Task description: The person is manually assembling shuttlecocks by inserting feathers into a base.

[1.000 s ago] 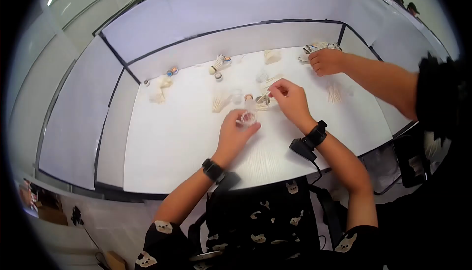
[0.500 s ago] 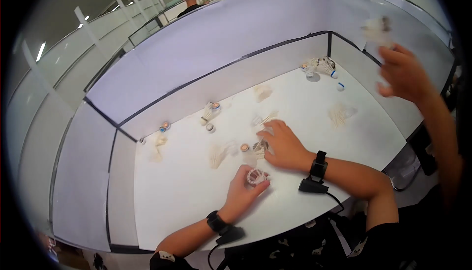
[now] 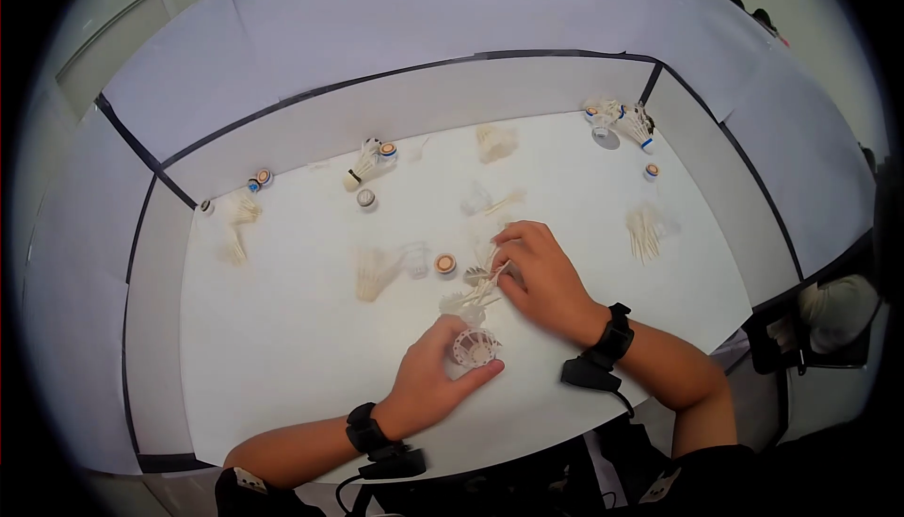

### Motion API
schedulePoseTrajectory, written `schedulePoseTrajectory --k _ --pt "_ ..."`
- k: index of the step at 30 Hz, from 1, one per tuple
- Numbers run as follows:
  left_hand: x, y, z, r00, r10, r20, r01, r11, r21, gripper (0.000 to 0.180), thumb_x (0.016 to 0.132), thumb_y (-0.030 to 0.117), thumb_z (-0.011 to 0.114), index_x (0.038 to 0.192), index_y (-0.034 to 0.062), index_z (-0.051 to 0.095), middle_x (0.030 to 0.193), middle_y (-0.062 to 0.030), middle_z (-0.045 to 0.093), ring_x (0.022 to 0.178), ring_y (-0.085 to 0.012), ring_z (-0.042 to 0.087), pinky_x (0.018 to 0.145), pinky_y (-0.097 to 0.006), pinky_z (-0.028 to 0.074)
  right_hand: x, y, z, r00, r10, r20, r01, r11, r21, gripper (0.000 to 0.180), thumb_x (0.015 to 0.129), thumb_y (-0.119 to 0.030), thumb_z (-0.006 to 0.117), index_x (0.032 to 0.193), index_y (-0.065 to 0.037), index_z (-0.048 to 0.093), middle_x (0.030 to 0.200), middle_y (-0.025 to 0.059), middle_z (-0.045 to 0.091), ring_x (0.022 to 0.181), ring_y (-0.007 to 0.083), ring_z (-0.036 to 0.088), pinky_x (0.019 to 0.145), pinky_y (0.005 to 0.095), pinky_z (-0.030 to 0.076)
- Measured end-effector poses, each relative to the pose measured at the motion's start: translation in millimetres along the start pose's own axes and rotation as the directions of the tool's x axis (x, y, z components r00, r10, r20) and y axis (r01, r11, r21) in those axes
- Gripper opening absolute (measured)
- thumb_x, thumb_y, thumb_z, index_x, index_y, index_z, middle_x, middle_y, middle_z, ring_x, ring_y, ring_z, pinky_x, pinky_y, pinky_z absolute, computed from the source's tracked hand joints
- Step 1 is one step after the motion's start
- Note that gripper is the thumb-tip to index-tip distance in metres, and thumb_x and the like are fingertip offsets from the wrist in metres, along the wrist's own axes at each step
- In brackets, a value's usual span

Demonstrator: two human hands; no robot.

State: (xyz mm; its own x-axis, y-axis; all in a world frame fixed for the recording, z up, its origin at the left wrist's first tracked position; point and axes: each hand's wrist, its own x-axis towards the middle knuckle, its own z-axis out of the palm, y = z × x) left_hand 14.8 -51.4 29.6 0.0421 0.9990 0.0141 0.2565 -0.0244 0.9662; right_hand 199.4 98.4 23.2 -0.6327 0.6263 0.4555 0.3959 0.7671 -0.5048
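My left hand holds a white openwork plastic shuttlecock skirt between thumb and fingers, its round ringed opening facing up. Just to the right, my right hand has its fingers bent down onto a small heap of loose shuttlecock feathers, thumb and fingertips closed around some of the stems. How many are pinched is hidden. A translucent plastic piece lies under the heap. Left of the feathers sits a round shuttlecock cork with an orange ringed face. Both wrists wear black bands with cabled boxes.
Feather bundles and a clear plastic skirt lie to the left. Along the back stand a shuttlecock, corks and a right-corner cluster. More feathers lie at right. Partition walls enclose the white table.
The view has shifted, with the table filling more of it. Another person's raised hand with a blurred pale object at upper right is gone. My left hand still holds the skirt; my right stays at the feathers.
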Motion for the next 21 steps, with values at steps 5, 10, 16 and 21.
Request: schedulePoseTrajectory --k 5,10,16,21 --pt "2 1 1 1.0 -0.01 0.0 0.01 1.0 -0.01 0.045 0.087 0.03 0.083 0.113 0.0044 0.057 0.096 -0.0086 0.065 0.082 -0.0196 0.059 0.077 -0.032 0.05 0 -1 -1 1.0 -0.005 -0.002 0.005 1.0 -0.016 0.021 0.082 0.002 0.07 0.1 -0.006 0.063 0.12 0.0116 0.06 0.121 0.0343 0.054 0.099 0.0411 0.048" --pt "2 -1 2 1.0 0.004 -0.013 -0.005 0.998 -0.058 0.045 0.088 0.029 0.082 0.115 0.0051 0.055 0.098 -0.0079 0.066 0.082 -0.0194 0.059 0.076 -0.032 0.05 -2 -10 -4 0.987 0.157 -0.023 -0.153 0.982 0.114 0.018 0.088 -0.002 0.069 0.104 -0.005 0.06 0.102 0.013 0.063 0.102 0.0331 0.058 0.086 0.0421 0.049" --pt "2 4 0 0.999 -0.014 -0.028 0.014 1.0 -0.017 0.047 0.088 0.028 0.082 0.116 0.005 0.051 0.097 -0.0082 0.068 0.077 -0.0164 0.059 0.072 -0.031 0.049 -1 -19 -6 0.973 0.216 -0.081 -0.205 0.971 0.121 0.025 0.092 0.002 0.065 0.115 -0.005 0.063 0.089 0.0083 0.067 0.071 0.0181 0.061 0.064 0.0299 0.048" --pt "3 9 0 0.993 -0.115 -0.004 0.114 0.983 -0.143 0.042 0.088 0.007 0.081 0.116 0.0036 0.049 0.102 -0.0058 0.066 0.09 -0.0079 0.063 0.078 -0.026 0.053 -1 -18 -7 0.956 0.291 -0.025 -0.278 0.931 0.236 0.033 0.093 0.001 0.066 0.124 -0.007 0.062 0.09 0.007 0.068 0.068 0.0154 0.062 0.062 0.0283 0.05"
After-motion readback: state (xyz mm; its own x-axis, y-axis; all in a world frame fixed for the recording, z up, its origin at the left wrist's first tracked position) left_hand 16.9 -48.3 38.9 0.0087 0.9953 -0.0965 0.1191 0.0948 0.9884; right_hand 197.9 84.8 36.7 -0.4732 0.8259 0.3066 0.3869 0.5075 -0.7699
